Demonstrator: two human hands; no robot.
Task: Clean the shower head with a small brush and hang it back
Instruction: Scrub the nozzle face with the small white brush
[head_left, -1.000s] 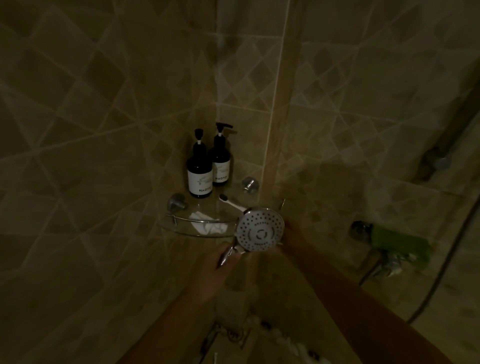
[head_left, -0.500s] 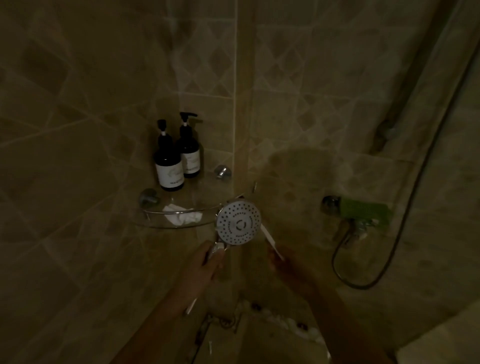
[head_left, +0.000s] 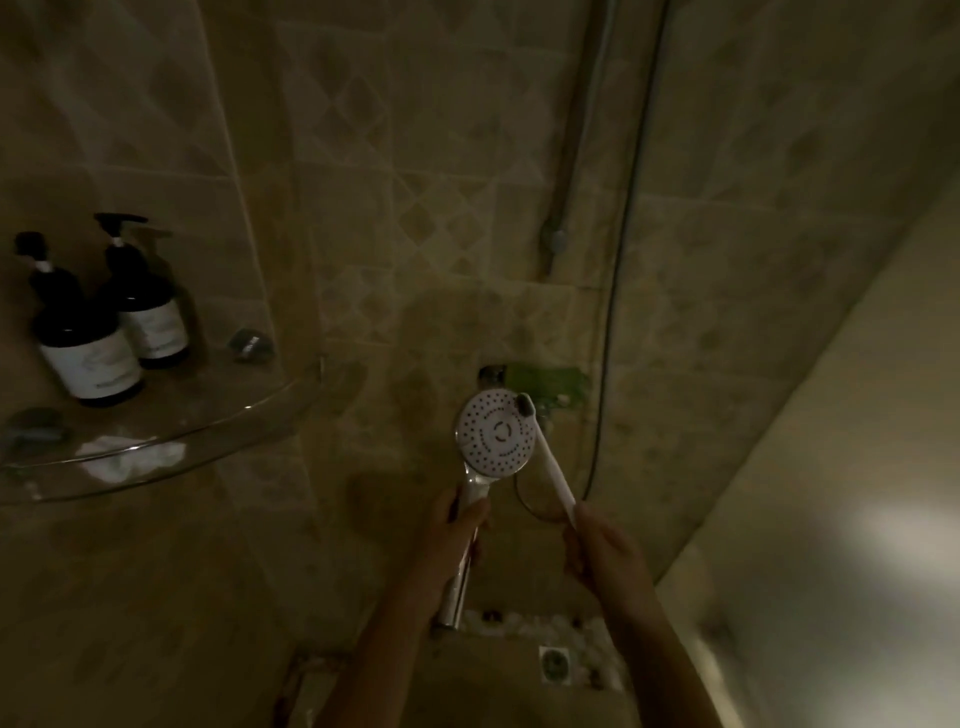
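Both bare forearms reach up from the lower edge, side by side. The left hand (head_left: 451, 525) has its fingers wrapped in a closed grip, thumb lying upward along the front. The right hand (head_left: 597, 545) is clenched in a fist-like grip, knuckles toward the camera, wrist straight.

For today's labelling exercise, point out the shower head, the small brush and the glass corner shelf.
shower head (head_left: 496, 434): head view, centre of spray face.
small brush (head_left: 557, 480): head view, white handle.
glass corner shelf (head_left: 249, 413): head view, front rim.

Very dim, murky; glare lower right; soft blur, edges warped.
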